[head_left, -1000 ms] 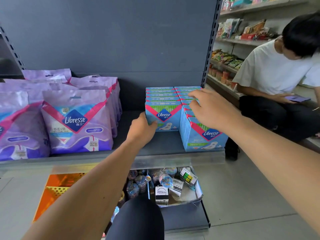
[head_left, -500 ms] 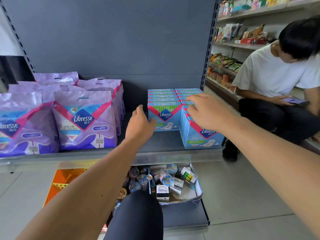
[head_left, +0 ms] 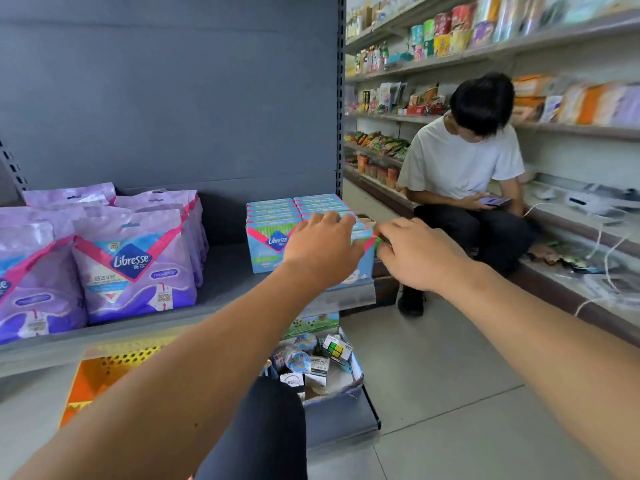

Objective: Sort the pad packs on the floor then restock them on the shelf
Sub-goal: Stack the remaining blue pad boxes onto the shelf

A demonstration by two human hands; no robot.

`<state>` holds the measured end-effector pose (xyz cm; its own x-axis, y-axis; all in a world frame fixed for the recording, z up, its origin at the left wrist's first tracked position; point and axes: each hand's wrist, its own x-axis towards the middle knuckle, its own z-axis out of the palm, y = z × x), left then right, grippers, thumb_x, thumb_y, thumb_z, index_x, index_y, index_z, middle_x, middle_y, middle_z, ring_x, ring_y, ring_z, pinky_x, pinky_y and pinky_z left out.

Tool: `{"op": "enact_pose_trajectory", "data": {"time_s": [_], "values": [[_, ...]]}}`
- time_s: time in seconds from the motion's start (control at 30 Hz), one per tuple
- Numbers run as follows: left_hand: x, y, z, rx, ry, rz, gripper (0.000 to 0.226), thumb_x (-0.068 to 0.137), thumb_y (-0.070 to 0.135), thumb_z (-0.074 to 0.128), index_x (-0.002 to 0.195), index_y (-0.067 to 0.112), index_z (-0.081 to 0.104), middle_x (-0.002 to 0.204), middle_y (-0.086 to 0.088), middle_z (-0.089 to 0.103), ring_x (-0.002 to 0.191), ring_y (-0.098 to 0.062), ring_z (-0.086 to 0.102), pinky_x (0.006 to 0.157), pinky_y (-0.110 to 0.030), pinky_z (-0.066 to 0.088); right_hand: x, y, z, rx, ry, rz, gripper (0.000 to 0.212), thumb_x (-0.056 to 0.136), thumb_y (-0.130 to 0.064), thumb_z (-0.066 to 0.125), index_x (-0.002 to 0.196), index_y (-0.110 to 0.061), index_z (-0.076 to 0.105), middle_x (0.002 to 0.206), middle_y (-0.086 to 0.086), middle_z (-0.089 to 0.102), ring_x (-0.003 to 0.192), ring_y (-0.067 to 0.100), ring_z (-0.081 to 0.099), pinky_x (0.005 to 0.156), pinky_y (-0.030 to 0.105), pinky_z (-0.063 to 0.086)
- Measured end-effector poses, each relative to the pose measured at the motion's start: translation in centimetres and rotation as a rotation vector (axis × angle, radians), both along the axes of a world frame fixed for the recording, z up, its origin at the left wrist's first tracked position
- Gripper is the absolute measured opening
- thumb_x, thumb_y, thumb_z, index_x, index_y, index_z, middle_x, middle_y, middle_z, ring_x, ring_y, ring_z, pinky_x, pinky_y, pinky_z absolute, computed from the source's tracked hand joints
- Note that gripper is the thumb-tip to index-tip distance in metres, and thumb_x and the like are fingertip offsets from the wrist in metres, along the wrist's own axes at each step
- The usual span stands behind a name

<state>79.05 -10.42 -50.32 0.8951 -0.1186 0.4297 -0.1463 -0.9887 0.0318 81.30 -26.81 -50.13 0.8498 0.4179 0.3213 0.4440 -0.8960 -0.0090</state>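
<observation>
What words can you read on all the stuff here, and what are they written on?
"Libresse": front purple pad pack on the shelf.
"Libresse", partly covered by the left hand: front blue pad pack.
Smaller print on both packs, the toy boxes below, the snack shelves: too blurred.

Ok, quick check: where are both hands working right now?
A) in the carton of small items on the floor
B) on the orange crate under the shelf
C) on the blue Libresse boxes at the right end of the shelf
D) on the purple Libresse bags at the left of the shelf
C: the left hand and right hand both rest against the front of the right-hand row of blue Libresse boxes, away from the purple Libresse bags.
</observation>
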Motion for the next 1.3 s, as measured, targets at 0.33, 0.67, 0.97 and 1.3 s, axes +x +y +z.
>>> {"op": "enact_pose_trajectory", "data": {"time_s": [0.33,0.67,0.97,1.3], "values": [[-2.2,-18.7,-0.4,0.004,0.124,-0.402,0.044,0.097,0.044,0.042,0.133,0.02,0.046,0.13,-0.007,0.051,0.122,-0.03,0.047,0.09,-0.046,0.046,-7.6,-18.0,-2.4,0.082,0.073,-0.389,0.045,0.098,-0.036,0.035,0.139,-0.019,0.043,0.137,0.008,0.05,0.124,0.032,0.046,0.096,0.049,0.045],[-4.6,-37.7,-7.1,0.075,0.344,-0.849,0.045,0.098,0.041,0.041,0.135,0.016,0.043,0.137,-0.009,0.046,0.124,-0.031,0.045,0.094,-0.043,0.042,-17.8,-33.4,-10.0,0.2,0.259,-0.902,0.047,0.095,-0.039,0.037,0.139,-0.023,0.042,0.14,0.007,0.047,0.124,0.029,0.046,0.097,0.046,0.045],[-8.0,-53.0,-21.0,0.136,0.6,-1.052,0.045,0.098,0.044,0.041,0.136,0.02,0.042,0.136,-0.005,0.048,0.123,-0.027,0.047,0.094,-0.042,0.043,-26.8,-44.9,-23.6,0.367,0.599,-1.292,0.058,0.097,-0.036,0.044,0.15,-0.023,0.026,0.15,0.006,0.036,0.132,0.03,0.039,0.104,0.042,0.039],[-7.7,-65.1,-40.0,0.327,0.837,-1.058,0.045,0.098,0.036,0.041,0.141,0.02,0.036,0.135,-0.004,0.046,0.122,-0.025,0.047,0.088,-0.038,0.043,-29.6,-56.7,-41.0,0.311,0.929,-1.38,0.079,0.086,-0.047,0.064,0.15,-0.024,0.022,0.148,0.003,0.035,0.129,0.026,0.042,0.096,0.04,0.044]]}}
